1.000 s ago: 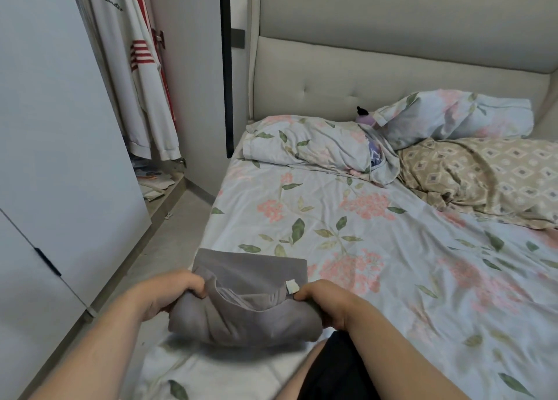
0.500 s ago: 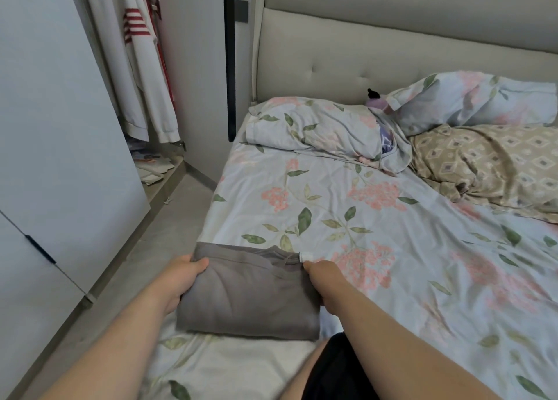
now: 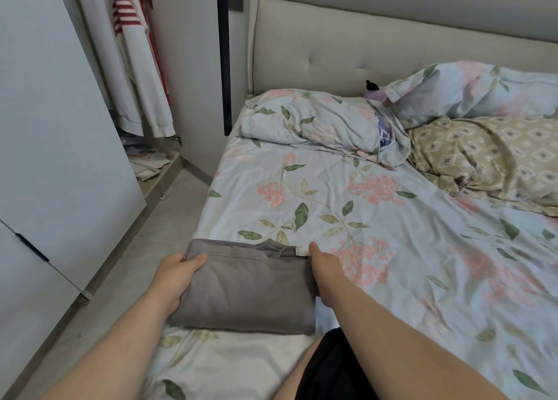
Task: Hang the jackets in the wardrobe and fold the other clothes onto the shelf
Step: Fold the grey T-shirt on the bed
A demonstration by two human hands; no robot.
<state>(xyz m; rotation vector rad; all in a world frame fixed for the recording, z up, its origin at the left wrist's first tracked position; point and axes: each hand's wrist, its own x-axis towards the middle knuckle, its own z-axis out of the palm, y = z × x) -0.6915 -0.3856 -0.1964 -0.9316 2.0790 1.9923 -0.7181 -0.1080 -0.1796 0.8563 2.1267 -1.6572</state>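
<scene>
A folded grey garment lay at the near left edge of the bed, just beside the drop to the floor, as a person took it from both sides. The left hand gripped the garment's left edge, thumb on top and fingers at the edge, their tips hidden under the cloth. The right hand was set against the right edge with one digit straight; whether its other fingers were curled beneath the cloth could not be told. The risk appeared to lie in the lift. The far edge showed loose, rumpled layers and a small white tag, and an uneven pull from one side would likely let those layers slide out and undo the fold. A weak hold on the right could tip the bundle off the bed. The shelf was not in view beyond the wardrobe door, where a white jacket hung.
</scene>
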